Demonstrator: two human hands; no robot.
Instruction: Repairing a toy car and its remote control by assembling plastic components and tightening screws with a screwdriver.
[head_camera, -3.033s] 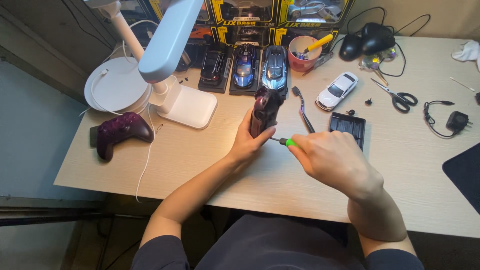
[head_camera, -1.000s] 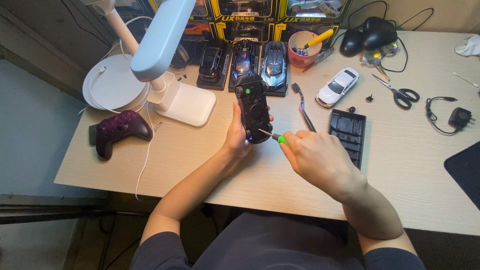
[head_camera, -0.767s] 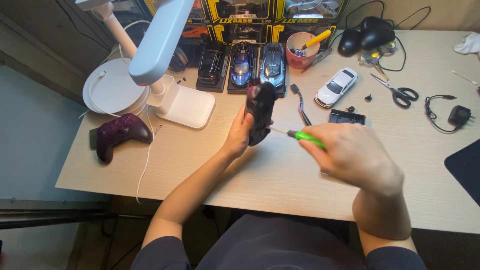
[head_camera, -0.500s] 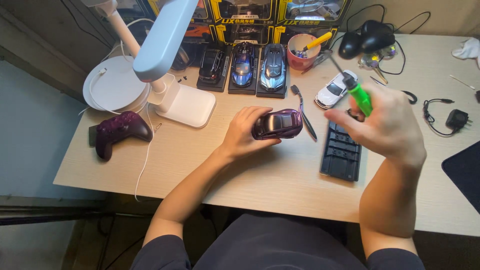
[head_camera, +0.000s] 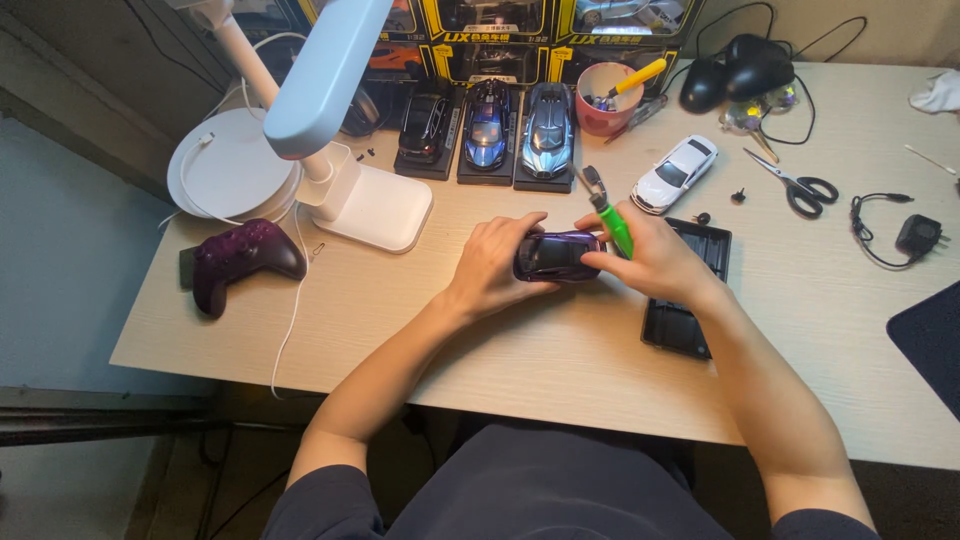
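Purple car (head_camera: 556, 256) sits wheels-down on the desk (head_camera: 500, 350), just in front of the row of three display cars (head_camera: 487, 130). Your left hand (head_camera: 497, 262) clasps its rear and roof; your right hand (head_camera: 655, 262) pinches its nose while also gripping the green screwdriver (head_camera: 615, 225), tip pointing away from you. Black tray (head_camera: 690, 300) lies right of the car, under your wrist. Keep the car flat and steady; mind the driver's tip near the paintwork.

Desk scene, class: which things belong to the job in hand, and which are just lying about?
In hand:
purple car, held by left hand and right hand
green screwdriver
black tray

Lying about:
gamepad
scissors
white car
lamp
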